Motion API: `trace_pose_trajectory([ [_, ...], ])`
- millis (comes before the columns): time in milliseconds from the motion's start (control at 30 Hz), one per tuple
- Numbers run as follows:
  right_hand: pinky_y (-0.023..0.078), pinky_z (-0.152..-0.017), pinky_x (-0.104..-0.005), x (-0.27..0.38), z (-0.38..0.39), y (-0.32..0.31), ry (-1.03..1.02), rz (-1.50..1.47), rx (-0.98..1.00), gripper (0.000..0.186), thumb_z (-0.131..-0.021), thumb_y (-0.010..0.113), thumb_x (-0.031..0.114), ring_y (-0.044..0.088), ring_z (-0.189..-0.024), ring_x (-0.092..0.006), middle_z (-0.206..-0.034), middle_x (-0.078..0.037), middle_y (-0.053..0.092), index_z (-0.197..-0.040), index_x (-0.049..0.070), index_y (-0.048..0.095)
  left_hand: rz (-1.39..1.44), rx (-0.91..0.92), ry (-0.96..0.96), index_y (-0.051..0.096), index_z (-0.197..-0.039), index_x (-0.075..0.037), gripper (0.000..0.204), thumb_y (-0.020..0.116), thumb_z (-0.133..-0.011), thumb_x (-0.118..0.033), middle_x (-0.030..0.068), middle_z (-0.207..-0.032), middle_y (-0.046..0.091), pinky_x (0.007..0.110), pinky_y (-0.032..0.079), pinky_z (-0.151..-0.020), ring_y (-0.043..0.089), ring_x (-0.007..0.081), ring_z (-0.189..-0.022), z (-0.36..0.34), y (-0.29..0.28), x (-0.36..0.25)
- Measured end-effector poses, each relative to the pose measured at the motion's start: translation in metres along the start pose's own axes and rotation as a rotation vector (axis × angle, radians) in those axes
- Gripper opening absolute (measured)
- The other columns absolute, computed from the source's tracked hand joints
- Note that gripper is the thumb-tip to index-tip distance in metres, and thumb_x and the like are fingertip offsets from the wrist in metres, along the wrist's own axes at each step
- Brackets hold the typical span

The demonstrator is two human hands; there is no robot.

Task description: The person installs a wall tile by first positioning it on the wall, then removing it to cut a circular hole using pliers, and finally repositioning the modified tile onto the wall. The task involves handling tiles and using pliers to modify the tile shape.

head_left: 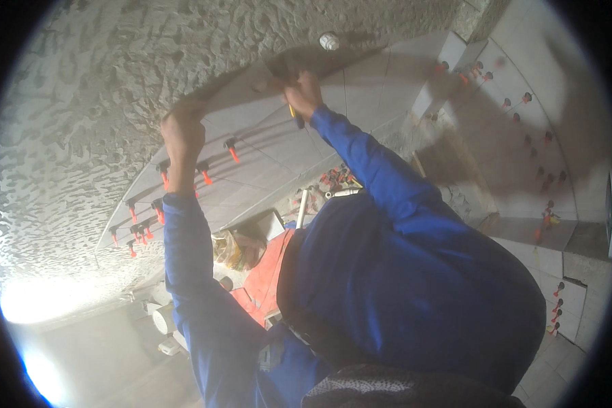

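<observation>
In the head view, both your blue-sleeved arms reach up toward the upper middle of the frame. Your left hand grips the lower edge of a large grey tile; your right hand presses against it, pinching a yellow tool. Orange levelling clips dot the tiled wall.

I have both arms raised overhead: left hand fingers curled closed, right hand fingers clenched.

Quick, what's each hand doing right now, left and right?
Left hand: gripping the lower edge of the tile against the wall.
Right hand: pressed on the tile, closed on a yellow-handled tool.
</observation>
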State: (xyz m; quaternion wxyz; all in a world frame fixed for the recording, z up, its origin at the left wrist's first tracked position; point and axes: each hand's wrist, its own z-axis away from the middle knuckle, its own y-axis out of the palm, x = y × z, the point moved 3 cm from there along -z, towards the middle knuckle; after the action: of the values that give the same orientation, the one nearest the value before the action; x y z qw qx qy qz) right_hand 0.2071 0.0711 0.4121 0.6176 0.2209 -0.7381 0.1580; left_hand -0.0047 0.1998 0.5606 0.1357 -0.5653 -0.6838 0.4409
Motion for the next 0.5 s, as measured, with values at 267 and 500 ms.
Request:
trace_pose_trajectory([
  [267,0.048,-0.053,-0.034,0.01,0.005,-0.002,0.1,-0.121,0.004,0.028,-0.079,0.07,0.009,0.062,-0.06,-0.0191,-0.074,-0.012,0.063,-0.098,-0.009,0.061,-0.063,0.015,0.008,0.075,-0.098,-0.008,0.026,0.06,-0.079,0.001,0.0145,-0.102,0.072,0.038,0.052,-0.085,0.069,0.0341,-0.097,-0.002,-0.001,0.007],
  [500,0.05,-0.057,-0.0404,0.014,0.004,0.0,0.028,-0.099,-0.016,0.017,-0.075,0.064,0.006,0.065,-0.062,-0.0238,-0.068,-0.014,0.064,-0.087,-0.007,0.065,-0.012,0.043,0.006,0.074,-0.099,-0.008,0.032,0.056,-0.075,0.005,0.0149,-0.102,0.072,0.04,0.052,-0.086,0.067,0.0357,-0.098,-0.004,-0.001,0.007],
])
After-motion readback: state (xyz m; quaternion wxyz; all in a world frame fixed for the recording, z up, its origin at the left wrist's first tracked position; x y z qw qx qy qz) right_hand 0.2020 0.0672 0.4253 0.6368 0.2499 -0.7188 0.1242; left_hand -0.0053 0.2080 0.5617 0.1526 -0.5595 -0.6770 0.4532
